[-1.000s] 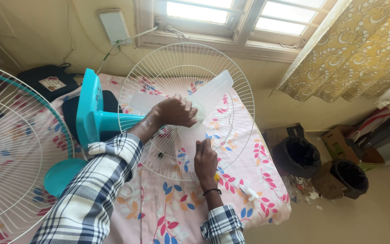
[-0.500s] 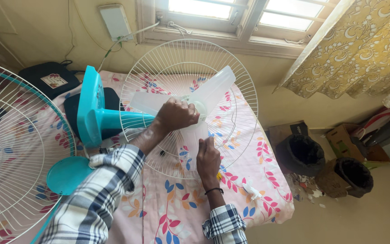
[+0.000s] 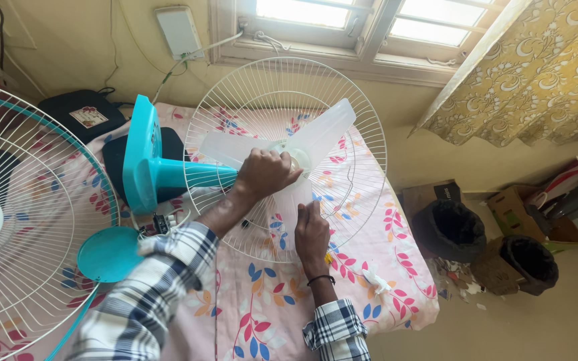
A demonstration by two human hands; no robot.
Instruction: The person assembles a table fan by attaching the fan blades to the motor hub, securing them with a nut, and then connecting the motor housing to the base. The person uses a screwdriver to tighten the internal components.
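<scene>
A teal table fan (image 3: 143, 170) lies on its side on a bed with a pink floral sheet (image 3: 269, 301). Its white wire rear guard (image 3: 342, 100) faces me, with a translucent three-blade propeller (image 3: 319, 137) at the centre. My left hand (image 3: 265, 172) is closed around the blade hub. My right hand (image 3: 311, 230) holds the lower blade, fingers pressed along it. The hub itself is hidden under my left fist.
A second white wire guard with a teal rim (image 3: 21, 220) stands at the left, a teal round cap (image 3: 108, 253) beside it. A black bag (image 3: 81, 113) lies at the bed's head. Two black bins (image 3: 449, 230) and cardboard boxes sit on the floor to the right.
The view has shifted slightly, so the fan sits a little further right and lower. My left fist has stayed on the hub and my right hand has stayed on the lower blade.
</scene>
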